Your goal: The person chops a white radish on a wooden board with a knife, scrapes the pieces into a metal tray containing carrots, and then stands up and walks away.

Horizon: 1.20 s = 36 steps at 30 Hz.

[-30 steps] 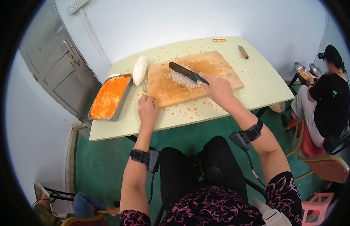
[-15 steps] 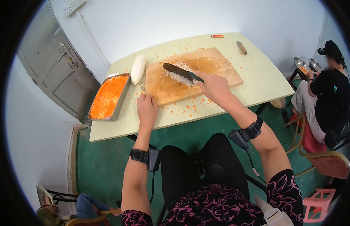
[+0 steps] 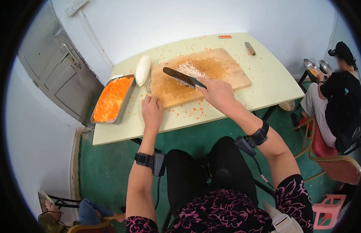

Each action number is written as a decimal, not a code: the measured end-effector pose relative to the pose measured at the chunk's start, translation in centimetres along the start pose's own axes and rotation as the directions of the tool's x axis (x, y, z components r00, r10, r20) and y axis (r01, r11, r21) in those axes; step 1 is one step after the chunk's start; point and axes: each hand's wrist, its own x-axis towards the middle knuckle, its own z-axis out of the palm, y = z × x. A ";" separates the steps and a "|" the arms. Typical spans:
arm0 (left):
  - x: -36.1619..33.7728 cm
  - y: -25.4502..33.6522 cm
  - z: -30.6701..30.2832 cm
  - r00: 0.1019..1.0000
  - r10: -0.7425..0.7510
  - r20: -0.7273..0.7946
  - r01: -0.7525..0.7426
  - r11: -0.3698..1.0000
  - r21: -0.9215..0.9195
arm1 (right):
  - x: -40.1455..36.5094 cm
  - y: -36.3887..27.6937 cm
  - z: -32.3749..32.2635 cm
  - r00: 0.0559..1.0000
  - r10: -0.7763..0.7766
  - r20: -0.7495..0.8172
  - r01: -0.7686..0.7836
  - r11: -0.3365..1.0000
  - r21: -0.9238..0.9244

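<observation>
My right hand [image 3: 217,93] grips the handle of a dark knife [image 3: 180,77], whose blade lies across the wooden cutting board [image 3: 227,73] just left of a heap of chopped white vegetable [image 3: 190,69]. My left hand [image 3: 152,112] rests on the table at the board's near left corner, its fingers curled on the board's edge. A whole white radish [image 3: 143,70] lies past the board's left end.
A metal tray [image 3: 126,101] of grated carrot [image 3: 110,99] sits at the table's left. Orange bits litter the pale table [image 3: 266,83]. A small wooden-handled tool [image 3: 249,48] and a red lighter [image 3: 224,37] lie at the far edge. Another person [image 3: 338,97] sits to the right by metal bowls [image 3: 314,70].
My right hand has drawn the knife leftward across the board, away from the white heap. My left hand stays put at the board's corner.
</observation>
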 end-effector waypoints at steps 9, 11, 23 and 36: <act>0.2 0.0 0.1 1.000 -0.005 -0.010 0.005 1.000 0.006 | 0.3 0.6 -0.3 0.997 0.069 -0.026 -0.070 0.996 -0.062; 0.2 0.1 0.0 1.000 -0.015 -0.008 0.015 1.000 0.000 | 0.6 0.4 -1.3 0.993 0.101 -0.062 -0.103 0.994 -0.036; 0.2 -0.1 0.0 1.000 0.006 -0.005 -0.006 1.000 -0.002 | 1.2 1.3 -1.1 0.990 0.039 -0.136 -0.041 0.999 -0.015; 0.2 -0.3 0.3 1.000 0.009 -0.005 -0.009 1.000 0.001 | 1.0 1.4 -1.0 0.998 0.067 0.008 -0.066 0.996 -0.067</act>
